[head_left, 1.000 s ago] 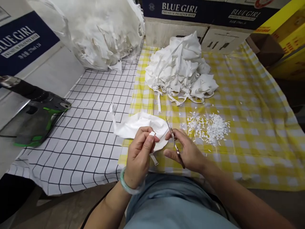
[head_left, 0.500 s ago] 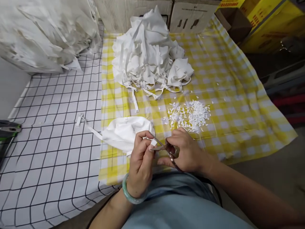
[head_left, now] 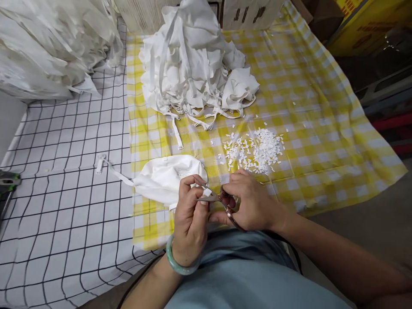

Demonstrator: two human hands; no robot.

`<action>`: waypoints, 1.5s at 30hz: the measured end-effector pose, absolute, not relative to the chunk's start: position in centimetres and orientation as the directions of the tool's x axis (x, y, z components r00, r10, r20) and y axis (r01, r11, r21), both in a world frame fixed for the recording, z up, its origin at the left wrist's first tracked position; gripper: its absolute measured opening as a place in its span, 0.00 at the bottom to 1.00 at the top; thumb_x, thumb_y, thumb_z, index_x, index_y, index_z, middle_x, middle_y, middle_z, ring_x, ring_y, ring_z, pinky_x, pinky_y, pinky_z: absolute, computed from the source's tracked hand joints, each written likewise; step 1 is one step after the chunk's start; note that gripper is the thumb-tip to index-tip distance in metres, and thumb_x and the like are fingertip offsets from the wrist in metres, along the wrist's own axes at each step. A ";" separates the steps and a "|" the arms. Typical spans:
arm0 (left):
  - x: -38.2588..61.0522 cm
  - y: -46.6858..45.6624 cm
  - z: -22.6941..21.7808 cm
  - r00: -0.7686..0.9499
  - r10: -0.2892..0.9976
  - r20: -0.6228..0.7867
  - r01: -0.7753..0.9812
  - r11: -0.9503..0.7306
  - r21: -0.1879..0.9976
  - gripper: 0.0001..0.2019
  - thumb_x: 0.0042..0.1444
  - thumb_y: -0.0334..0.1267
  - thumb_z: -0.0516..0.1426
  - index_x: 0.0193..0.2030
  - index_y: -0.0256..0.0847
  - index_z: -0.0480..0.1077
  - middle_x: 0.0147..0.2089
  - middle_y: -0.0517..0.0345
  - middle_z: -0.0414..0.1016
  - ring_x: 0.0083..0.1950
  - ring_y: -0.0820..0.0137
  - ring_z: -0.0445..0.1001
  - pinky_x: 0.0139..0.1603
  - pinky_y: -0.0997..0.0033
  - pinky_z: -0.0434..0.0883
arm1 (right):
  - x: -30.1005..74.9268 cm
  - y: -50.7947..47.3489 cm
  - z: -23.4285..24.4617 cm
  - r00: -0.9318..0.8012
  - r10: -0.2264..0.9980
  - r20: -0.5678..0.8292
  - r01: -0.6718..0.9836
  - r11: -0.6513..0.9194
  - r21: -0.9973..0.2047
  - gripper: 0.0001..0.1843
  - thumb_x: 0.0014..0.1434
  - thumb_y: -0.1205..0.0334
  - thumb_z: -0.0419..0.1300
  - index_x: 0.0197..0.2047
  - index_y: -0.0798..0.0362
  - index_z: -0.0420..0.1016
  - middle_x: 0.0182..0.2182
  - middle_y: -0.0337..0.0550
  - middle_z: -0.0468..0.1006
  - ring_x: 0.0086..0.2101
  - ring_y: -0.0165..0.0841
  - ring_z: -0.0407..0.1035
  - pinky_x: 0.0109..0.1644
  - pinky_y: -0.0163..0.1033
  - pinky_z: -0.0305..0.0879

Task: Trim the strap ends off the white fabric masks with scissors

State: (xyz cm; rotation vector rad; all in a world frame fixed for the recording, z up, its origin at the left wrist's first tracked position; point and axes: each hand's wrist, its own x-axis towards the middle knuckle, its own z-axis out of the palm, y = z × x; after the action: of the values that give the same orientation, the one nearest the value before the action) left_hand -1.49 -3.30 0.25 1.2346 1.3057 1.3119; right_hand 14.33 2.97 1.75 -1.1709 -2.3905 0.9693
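My left hand (head_left: pixel 191 214), with a green bangle at the wrist, pinches the end of a white strap (head_left: pixel 207 192). That strap seems to belong to the soft white garment (head_left: pixel 169 176) lying just beyond the fingers. My right hand (head_left: pixel 247 199) grips a pair of scissors (head_left: pixel 230 211), its fingers in the handle loops. The scissor blades are parted, with the strap end between them close to my left fingertips. Another narrow strap (head_left: pixel 120 175) of the garment trails left and ends in a small tab.
A heap of similar white garments (head_left: pixel 193 64) rises at the back. Small white clippings (head_left: pixel 265 150) lie piled on the yellow checked cloth (head_left: pixel 325 141). A bulging plastic bag (head_left: pixel 54 47) stands back left, a cardboard box (head_left: pixel 251 17) behind, a green-and-grey tool (head_left: pixel 9 181) at far left.
The blades have shifted slightly left, farther over the strap end in my left fingers. The camera view has tilted a little, moving the surroundings up and left.
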 end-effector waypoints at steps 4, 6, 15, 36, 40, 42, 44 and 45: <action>-1.4 -3.4 0.1 -0.112 0.992 0.061 0.032 -0.058 0.998 0.12 0.67 0.32 0.48 0.37 0.42 0.71 0.45 0.53 0.60 0.53 0.64 0.62 0.55 0.64 0.64 | 14.2 3.0 1.8 -0.614 0.789 -0.022 0.572 0.425 -0.702 0.28 0.48 0.38 0.66 0.18 0.52 0.62 0.17 0.35 0.63 0.24 0.30 0.58 0.37 0.39 0.53; -1.3 -3.4 0.1 -0.114 0.992 0.059 0.013 -0.058 0.998 0.12 0.67 0.32 0.48 0.37 0.42 0.71 0.45 0.53 0.60 0.52 0.65 0.63 0.55 0.63 0.64 | 14.2 2.9 1.9 -0.612 0.790 -0.031 0.579 0.420 -0.699 0.29 0.49 0.38 0.65 0.18 0.52 0.62 0.17 0.35 0.63 0.24 0.29 0.58 0.37 0.39 0.53; -1.0 -3.0 0.0 -0.067 0.993 0.095 0.080 -0.089 0.993 0.11 0.67 0.32 0.47 0.37 0.41 0.69 0.43 0.53 0.61 0.53 0.65 0.61 0.55 0.65 0.63 | 14.8 2.6 1.5 -0.571 0.821 -0.015 0.631 0.427 -0.648 0.29 0.53 0.38 0.62 0.17 0.54 0.64 0.17 0.36 0.64 0.24 0.28 0.58 0.38 0.38 0.55; -0.1 -0.7 2.1 0.324 0.946 -0.027 0.166 -0.029 0.986 0.12 0.66 0.34 0.48 0.36 0.40 0.71 0.50 0.50 0.68 0.56 0.64 0.68 0.58 0.65 0.66 | 17.9 1.7 0.7 -0.423 0.873 -0.244 0.161 -0.193 -0.968 0.21 0.49 0.52 0.70 0.36 0.49 0.62 0.34 0.37 0.69 0.34 0.30 0.66 0.38 0.35 0.66; -7.0 -0.3 3.5 0.054 0.990 0.129 0.599 -0.136 0.789 0.08 0.62 0.30 0.50 0.36 0.40 0.69 0.52 0.48 0.70 0.56 0.61 0.68 0.57 0.58 0.66 | 15.3 1.3 0.4 -0.499 0.844 -0.197 0.276 -0.061 -0.959 0.15 0.55 0.58 0.64 0.35 0.49 0.59 0.36 0.39 0.69 0.37 0.31 0.66 0.43 0.37 0.65; -10.7 0.7 2.4 -0.039 0.975 0.219 0.784 -0.106 0.612 0.10 0.59 0.25 0.50 0.40 0.39 0.70 0.55 0.44 0.67 0.58 0.57 0.65 0.60 0.50 0.64 | 13.7 1.6 -0.2 -0.483 0.859 -0.173 0.355 0.011 -0.935 0.15 0.54 0.58 0.65 0.36 0.49 0.60 0.36 0.40 0.69 0.36 0.32 0.66 0.42 0.38 0.65; -13.1 2.2 0.4 0.047 0.982 0.186 0.839 -0.140 0.526 0.14 0.55 0.23 0.50 0.44 0.39 0.70 0.56 0.42 0.66 0.60 0.53 0.62 0.60 0.43 0.63 | 11.8 2.3 -0.8 -0.426 0.895 -0.128 0.408 0.064 -0.911 0.15 0.53 0.58 0.65 0.36 0.49 0.61 0.36 0.41 0.70 0.36 0.33 0.65 0.43 0.39 0.64; -13.7 2.9 -0.5 0.092 0.982 0.165 0.838 -0.165 0.520 0.14 0.54 0.23 0.51 0.43 0.39 0.71 0.55 0.43 0.67 0.59 0.53 0.62 0.60 0.43 0.63 | 10.7 2.8 -0.9 -0.397 0.911 -0.106 0.423 0.079 -0.903 0.15 0.52 0.58 0.65 0.36 0.49 0.61 0.36 0.41 0.70 0.36 0.33 0.65 0.43 0.39 0.64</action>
State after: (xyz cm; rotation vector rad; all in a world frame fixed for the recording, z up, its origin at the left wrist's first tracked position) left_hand -13.66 2.94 -0.50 2.0812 1.8079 0.6979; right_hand 10.73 2.78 -0.94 -1.3148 -1.8659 1.2879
